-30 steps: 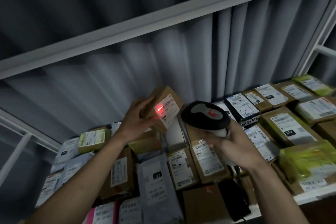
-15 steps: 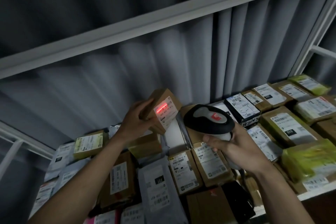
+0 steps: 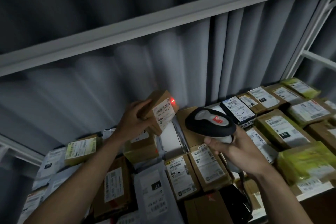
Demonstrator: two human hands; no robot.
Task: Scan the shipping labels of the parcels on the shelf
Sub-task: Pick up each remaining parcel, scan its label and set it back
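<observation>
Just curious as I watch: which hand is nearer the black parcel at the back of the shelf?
Right. The right hand, gripping the scanner, is just in front of the black parcel; the left hand is farther left.

The scene was dim and grainy, lit weakly from my right, where the shelf frame (image 3: 317, 56) looked palest. The scanner's red spot (image 3: 172, 100) glowed on the box I held. The curtain (image 3: 109, 82) behind smeared with motion blur. Straight rails bowed toward the wide-angle edges, and the corners darkened.
</observation>
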